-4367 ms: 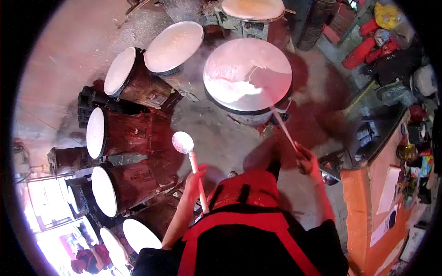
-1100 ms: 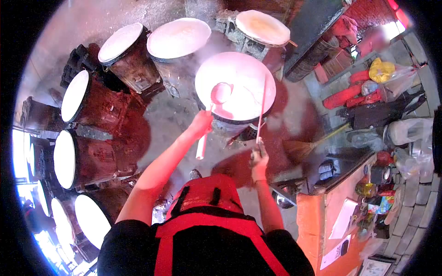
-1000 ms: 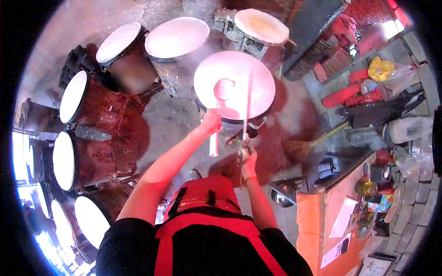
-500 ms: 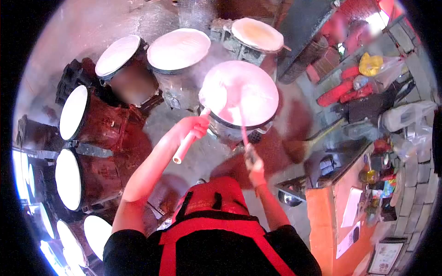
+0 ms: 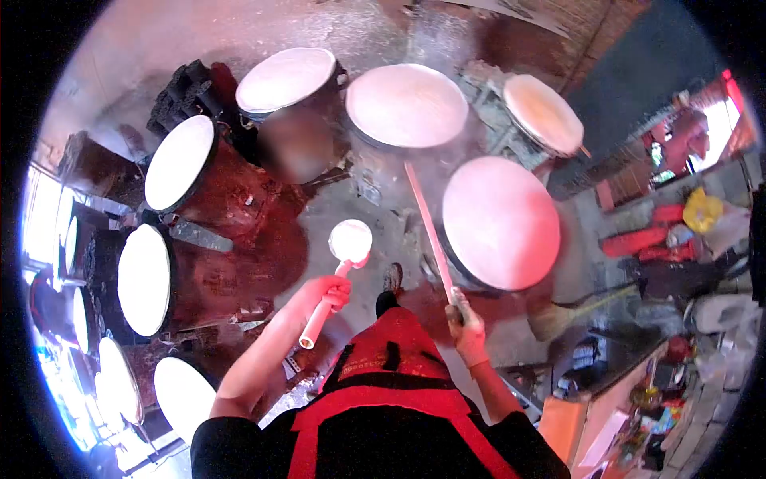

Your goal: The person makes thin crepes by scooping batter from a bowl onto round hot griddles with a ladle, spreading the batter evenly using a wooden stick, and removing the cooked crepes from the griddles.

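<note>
My left hand (image 5: 329, 294) is wrapped round the thick tubular handle of a ladle (image 5: 349, 242). The ladle's round bowl looks white and is held over the floor between the stoves. In my right hand (image 5: 467, 327) is a long, thin, flat spatula (image 5: 428, 223), its blade slanting up and away from me. To the right of that blade lies the nearest round griddle (image 5: 503, 227), its surface pale all over with a reddish shadow at the lower right. The blade appears apart from this griddle.
More round, pale-topped griddles on drum-like stoves curve from the back griddle (image 5: 407, 105) round to the left one (image 5: 145, 279). Dark cylindrical blocks (image 5: 187, 92) are stacked at the back left. An orange-sided table (image 5: 562, 423) and a yellow bag (image 5: 702, 209) are on the right.
The ladle has come away from the nearest griddle to over the floor. The spatula, earlier reaching onto that griddle, is now to its left. My view has turned left.
</note>
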Demonstrator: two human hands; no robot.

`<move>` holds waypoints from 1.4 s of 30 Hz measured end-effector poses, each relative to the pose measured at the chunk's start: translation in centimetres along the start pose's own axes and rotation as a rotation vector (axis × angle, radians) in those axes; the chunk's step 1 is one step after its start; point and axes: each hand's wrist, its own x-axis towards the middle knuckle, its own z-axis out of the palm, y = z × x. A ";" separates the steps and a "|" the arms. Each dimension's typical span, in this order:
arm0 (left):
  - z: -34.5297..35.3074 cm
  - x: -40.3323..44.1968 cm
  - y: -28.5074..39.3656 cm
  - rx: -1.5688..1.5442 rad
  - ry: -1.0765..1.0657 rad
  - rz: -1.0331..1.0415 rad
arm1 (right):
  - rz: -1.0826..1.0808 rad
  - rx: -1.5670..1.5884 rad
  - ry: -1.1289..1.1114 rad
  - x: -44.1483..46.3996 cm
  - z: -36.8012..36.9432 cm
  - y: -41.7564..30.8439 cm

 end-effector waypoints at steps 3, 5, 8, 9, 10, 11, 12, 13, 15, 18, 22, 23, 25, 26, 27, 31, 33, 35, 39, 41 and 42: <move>-0.8 -0.7 3.7 -0.066 -0.007 0.087 | -0.041 0.018 0.074 11.0 1.4 -3.1; -0.1 -1.2 6.2 -0.150 -0.005 0.154 | 0.149 -0.008 -0.035 19.4 1.1 -4.7; 3.2 -2.8 9.4 -0.272 0.044 0.248 | -0.006 -0.234 -0.083 32.0 2.2 -3.5; 4.2 -3.4 10.3 -0.299 0.047 0.244 | -0.161 -0.350 -0.056 35.7 3.0 -3.5; 5.2 -3.7 11.5 -0.290 0.039 0.292 | -0.302 -0.386 -0.021 38.9 4.2 -3.7; 6.0 -4.0 12.4 -0.286 0.037 0.335 | -0.327 -0.484 -0.068 41.9 5.9 -3.1; 6.3 -4.2 13.1 -0.286 0.042 0.374 | -0.279 -0.534 -0.107 44.1 7.2 -5.3; 6.5 -4.1 14.1 -0.308 0.038 0.423 | -0.296 -0.477 -0.122 47.2 9.9 -4.9; 7.3 -4.2 16.4 -0.326 0.045 0.443 | -0.228 -0.499 -0.217 52.3 14.5 -6.9; 8.8 -4.8 19.8 -0.324 0.028 0.474 | -0.114 -0.581 -0.178 56.2 20.2 -11.0; 9.6 -4.6 25.0 -0.263 -0.027 0.493 | -0.204 -0.784 -0.038 59.7 25.2 -9.7; 9.3 -4.3 26.4 -0.275 -0.067 0.460 | -0.243 -0.809 -0.055 60.3 25.5 -8.4; 10.1 -4.0 29.5 -0.162 -0.045 0.477 | -0.226 -0.787 -0.080 61.0 24.5 -8.5; 10.2 -3.7 30.9 -0.131 -0.048 0.467 | -0.171 -0.741 -0.092 60.7 23.1 -9.5; 10.2 -3.4 32.3 -0.142 -0.058 0.443 | -0.115 -0.699 -0.097 61.0 21.4 -10.6; 11.3 -1.3 37.8 -0.056 -0.066 0.359 | 0.007 -0.426 0.098 65.0 14.7 -11.2; 13.1 -1.2 39.7 -0.021 -0.024 0.318 | 0.046 -0.437 0.077 65.6 12.3 -12.5; 14.2 -0.7 41.3 -0.031 -0.076 0.254 | 0.139 -0.436 -0.048 65.8 12.5 -12.6; 16.2 -1.3 41.4 -0.135 -0.149 0.210 | 0.068 -0.669 -0.116 59.9 19.8 -11.7; 16.8 -1.8 41.1 -0.128 -0.152 0.228 | 0.087 -0.688 -0.266 57.3 22.0 -12.6; 17.2 -2.3 40.9 -0.126 -0.135 0.231 | 0.079 -0.758 -0.332 56.3 22.5 -12.9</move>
